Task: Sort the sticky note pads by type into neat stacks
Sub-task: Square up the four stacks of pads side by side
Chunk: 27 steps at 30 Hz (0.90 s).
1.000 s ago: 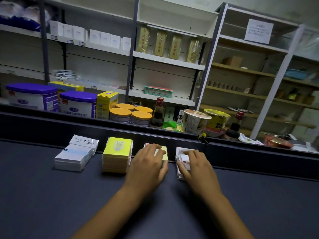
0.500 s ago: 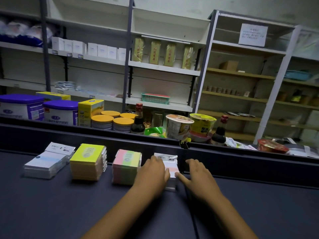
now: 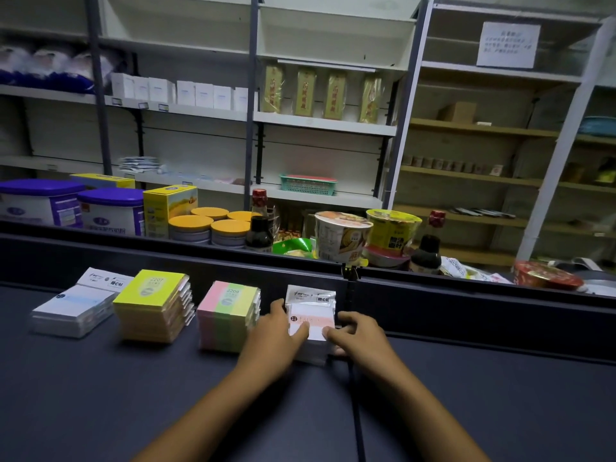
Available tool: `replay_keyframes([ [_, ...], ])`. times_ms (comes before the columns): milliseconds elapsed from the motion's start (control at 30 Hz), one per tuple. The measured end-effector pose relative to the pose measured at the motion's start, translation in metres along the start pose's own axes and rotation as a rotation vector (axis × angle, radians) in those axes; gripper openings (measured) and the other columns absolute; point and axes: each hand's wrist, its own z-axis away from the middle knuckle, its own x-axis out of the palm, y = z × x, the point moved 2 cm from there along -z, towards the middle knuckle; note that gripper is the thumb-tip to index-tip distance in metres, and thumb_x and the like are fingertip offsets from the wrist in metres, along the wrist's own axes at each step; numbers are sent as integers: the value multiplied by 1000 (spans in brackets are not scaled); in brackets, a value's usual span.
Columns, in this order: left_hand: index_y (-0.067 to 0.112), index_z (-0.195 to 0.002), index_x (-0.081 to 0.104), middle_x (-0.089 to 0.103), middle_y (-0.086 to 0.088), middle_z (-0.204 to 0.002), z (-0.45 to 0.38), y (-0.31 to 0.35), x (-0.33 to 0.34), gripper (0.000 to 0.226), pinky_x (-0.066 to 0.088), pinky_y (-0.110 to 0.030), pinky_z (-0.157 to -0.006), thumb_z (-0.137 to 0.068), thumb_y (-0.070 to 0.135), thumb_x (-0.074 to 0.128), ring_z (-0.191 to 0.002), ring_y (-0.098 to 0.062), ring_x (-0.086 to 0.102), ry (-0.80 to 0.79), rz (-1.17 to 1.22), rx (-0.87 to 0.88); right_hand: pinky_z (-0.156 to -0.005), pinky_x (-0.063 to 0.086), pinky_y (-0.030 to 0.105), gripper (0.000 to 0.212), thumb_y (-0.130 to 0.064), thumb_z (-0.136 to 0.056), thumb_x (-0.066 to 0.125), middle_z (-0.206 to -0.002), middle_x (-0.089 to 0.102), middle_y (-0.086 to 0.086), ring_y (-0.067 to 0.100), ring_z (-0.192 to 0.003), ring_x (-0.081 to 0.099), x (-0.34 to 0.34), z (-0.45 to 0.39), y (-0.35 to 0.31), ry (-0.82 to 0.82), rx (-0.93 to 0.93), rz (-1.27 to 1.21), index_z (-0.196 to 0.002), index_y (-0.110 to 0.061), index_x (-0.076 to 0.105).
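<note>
Four stacks of sticky note pads stand in a row along the back of the dark counter [image 3: 100,395]. From the left: a white and pale blue stack [image 3: 76,305], a yellow stack [image 3: 153,305], a pink, green and yellow striped stack [image 3: 226,315], and a white stack with a pink band [image 3: 313,321]. My left hand [image 3: 273,338] grips the left side of the white and pink stack, thumb on top. My right hand [image 3: 360,335] grips its right side, fingertips on the top pad. Both hands hide the stack's lower sides.
A raised dark ledge [image 3: 466,295] runs behind the stacks. Beyond it stand purple-lidded tubs [image 3: 110,211], a yellow box [image 3: 166,208], yellow-lidded tins [image 3: 206,228], sauce bottles [image 3: 260,225] and noodle cups [image 3: 343,238]. Shelving fills the background.
My left hand has left the striped stack and joined my right hand on the white and pink stack. Both hands now close in on its sides. The view has shifted, so the stacks appear further right.
</note>
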Motion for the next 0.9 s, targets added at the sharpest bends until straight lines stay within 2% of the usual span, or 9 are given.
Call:
replay_keyframes([
  [67, 10, -146, 32, 63, -5, -125, -2, -1, 0, 76, 45, -32, -97, -84, 36, 66, -117, -24, 58, 25, 109, -5, -83, 61, 37, 67, -5, -82, 75, -96, 73, 5, 19, -86, 73, -1, 1, 2, 2, -10, -100, -141, -3, 45],
  [167, 9, -150, 30, 53, -6, -128, -2, -2, 3, 89, 45, -34, -104, -73, 21, 74, -117, -23, 56, 24, 226, 27, -75, 58, 24, 69, 9, -78, 67, -116, 66, 7, 16, -97, 69, -1, 4, 1, -1, -91, -123, -141, -6, 45],
  [267, 13, -141, 41, 38, -4, -125, 2, -3, 6, 76, 35, -1, -93, -71, 6, 68, -114, -14, 52, -20, 296, 92, -84, 54, 20, 57, 8, -75, 67, -122, 48, 8, 15, -105, 63, 6, 10, 2, 1, -194, 36, -126, -14, 55],
  [300, 14, -138, 43, 36, -3, -124, 3, -3, 7, 71, 31, 1, -93, -72, 4, 66, -117, -14, 50, -53, 307, 101, -89, 52, 21, 55, 5, -75, 66, -122, 43, 6, 14, -106, 61, 9, 13, 3, -17, -199, 80, -124, -18, 54],
  [400, 16, -140, 38, 35, -6, -131, 7, -4, 11, 64, 26, -14, -107, -82, 6, 60, -131, -16, 40, -139, 290, 93, -98, 42, 18, 61, 0, -80, 61, -124, 40, 2, 10, -112, 54, 16, 17, 4, -64, -200, 177, -135, -20, 44],
  [500, 9, -144, 36, 43, -8, -141, 9, 0, 14, 60, 25, -23, -115, -87, -2, 52, -137, -18, 37, -177, 335, 115, -112, 39, 27, 66, 6, -80, 53, -135, 52, 0, 11, -127, 51, 18, 19, 3, -88, -247, 177, -141, -16, 43],
  [600, 9, -143, 37, 51, -2, -140, 13, 4, 14, 58, 30, -13, -104, -89, -7, 46, -131, -12, 45, -178, 456, 86, -115, 38, 35, 70, 12, -81, 49, -140, 54, 2, 12, -130, 51, 23, 20, 2, -75, -228, 112, -146, -11, 35],
  [767, 13, -145, 35, 54, 2, -137, 14, 4, 15, 60, 33, -14, -104, -89, -8, 44, -127, -6, 48, -175, 543, 99, -114, 39, 40, 78, 8, -87, 48, -144, 50, 4, 17, -132, 50, 27, 18, 7, -47, -188, 69, -155, -11, 15],
  [900, 11, -142, 41, 57, -1, -134, 12, 1, 16, 58, 36, -16, -103, -88, -8, 45, -125, -9, 50, -188, 499, 112, -110, 44, 33, 68, 5, -89, 54, -134, 55, -4, 13, -126, 55, 22, 15, 13, -55, -196, 84, -149, -12, 29],
])
